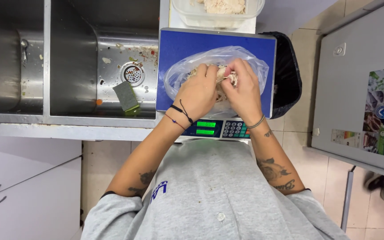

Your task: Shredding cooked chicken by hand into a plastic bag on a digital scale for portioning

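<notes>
Two hands are meeting over the scale, but the big picture first. Taking up the left of the view is the steel sink, its basin speckled with food scraps, a green-backed sponge lying just beside the drain. On the right, a grey cabinet is standing on the tiled floor, and a black bin is sitting right beside the scale. At the top edge, a clear tub of pale shredded food is waiting on the counter.

Centre stage, the blue-topped scale is carrying a clear plastic bag, its green display lit at the front. Inside the mouth of that bag sits the shredded food, pale and stringy, and both hands are working it. The left hand is curling closed around a clump of the shreds, and the right hand is pinching the same clump from the other side, fingertips of the two nearly touching.

By the look of it, this is the portioning step: the person seems to be pulling the shreds apart or settling them into the bag while it is being weighed. Judging from here, the next move is calling for a light release, letting the shreds drop inside the bag and lifting both hands clear, so the reading is not being pushed by their weight.
</notes>
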